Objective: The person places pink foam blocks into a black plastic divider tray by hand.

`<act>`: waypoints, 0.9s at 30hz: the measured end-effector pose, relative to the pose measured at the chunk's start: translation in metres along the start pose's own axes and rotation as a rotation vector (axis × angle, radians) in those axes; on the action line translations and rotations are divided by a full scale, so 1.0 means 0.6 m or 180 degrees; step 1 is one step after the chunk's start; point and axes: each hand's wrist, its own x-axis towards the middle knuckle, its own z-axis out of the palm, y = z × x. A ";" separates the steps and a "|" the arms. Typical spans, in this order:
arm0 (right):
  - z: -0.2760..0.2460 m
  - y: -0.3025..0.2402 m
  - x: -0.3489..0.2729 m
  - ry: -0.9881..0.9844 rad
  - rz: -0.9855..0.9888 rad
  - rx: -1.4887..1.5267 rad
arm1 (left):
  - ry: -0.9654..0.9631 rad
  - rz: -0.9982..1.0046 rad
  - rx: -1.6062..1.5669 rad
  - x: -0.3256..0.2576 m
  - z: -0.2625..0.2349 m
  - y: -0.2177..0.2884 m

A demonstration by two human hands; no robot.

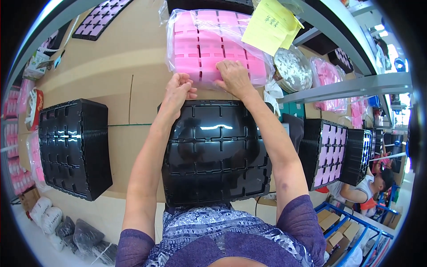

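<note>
Reaching past the glossy black tray (215, 155) at 6 o'clock and resting the right hand (234, 79) on the plastic-wrapped pink slotted pack (211, 46) up at 12, with fingers kinda curled, no telling whether gripping anything. Also holding the left hand (179, 90) out around 11, just beside the pack's near left corner, with fingers loosely bent, same deal, no telling on the grip. Seeing stacked black trays (73, 149) at 9 and yellow paper (269, 26) at 1.

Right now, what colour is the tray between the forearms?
The tray is glossy black, clearest in the head view.
</note>
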 end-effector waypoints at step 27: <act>-0.012 0.022 0.061 -0.0867 0.1027 0.2792 | 0.0552 0.1697 0.3349 0.000 -0.058 -0.009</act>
